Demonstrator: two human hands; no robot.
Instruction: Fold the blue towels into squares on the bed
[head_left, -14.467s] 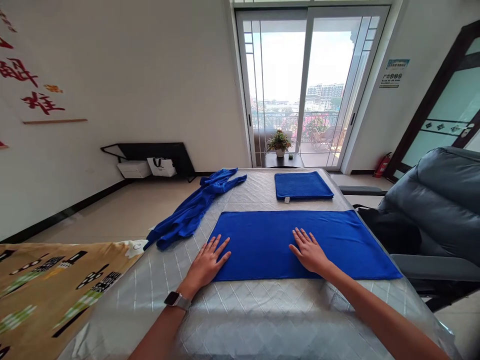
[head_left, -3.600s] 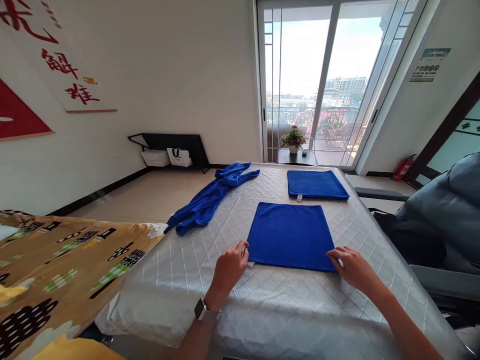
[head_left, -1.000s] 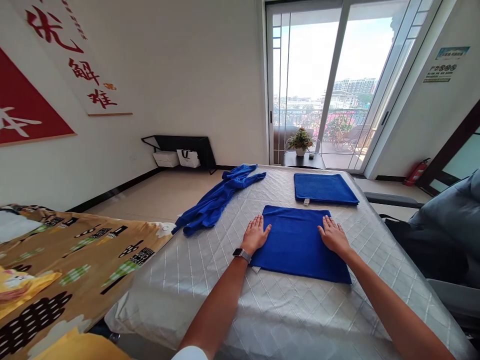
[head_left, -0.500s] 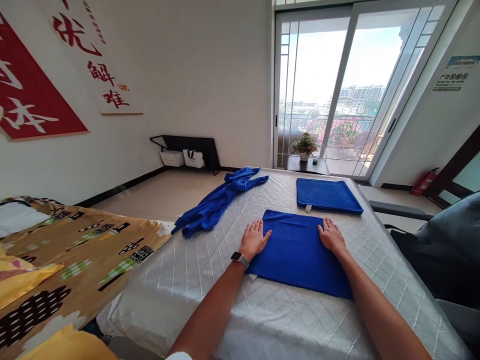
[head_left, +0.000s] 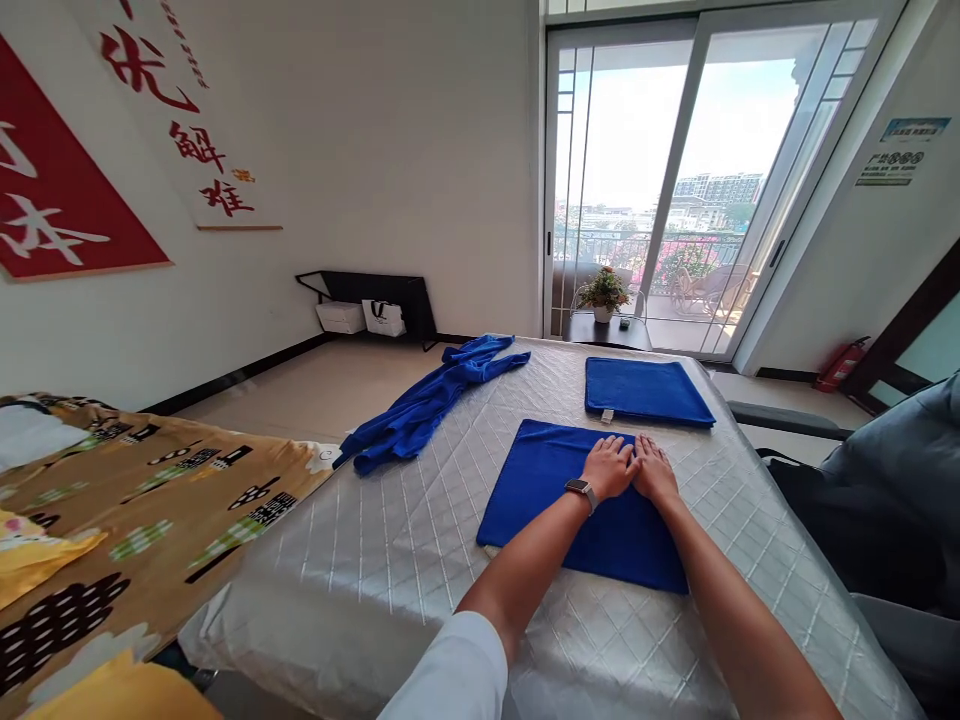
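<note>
A folded blue cloth (head_left: 540, 480) lies flat before me on the silver quilted mattress (head_left: 390, 570). My left hand (head_left: 611, 466), with a watch on its wrist, rests on the cloth's upper right part, fingers laid out. Right beside it, my right hand (head_left: 655, 470) lies flat along the cloth's right edge; the two hands meet or nearly meet. Farther back sits a second folded blue cloth (head_left: 649, 390) with a white tag at its near edge. To the left a crumpled blue cloth (head_left: 427, 405) stretches loosely toward the far edge.
A bed with a brown patterned cover (head_left: 217, 500) adjoins at the left. On the right stands a dark padded chair (head_left: 892, 480). Beyond the mattress are a small table with a potted plant (head_left: 602, 295), sliding glass doors and a fire extinguisher (head_left: 841, 365).
My left hand has slid right across the folded cloth, from its left edge to beside my right hand. My right hand stays near the right edge. The view has shifted slightly.
</note>
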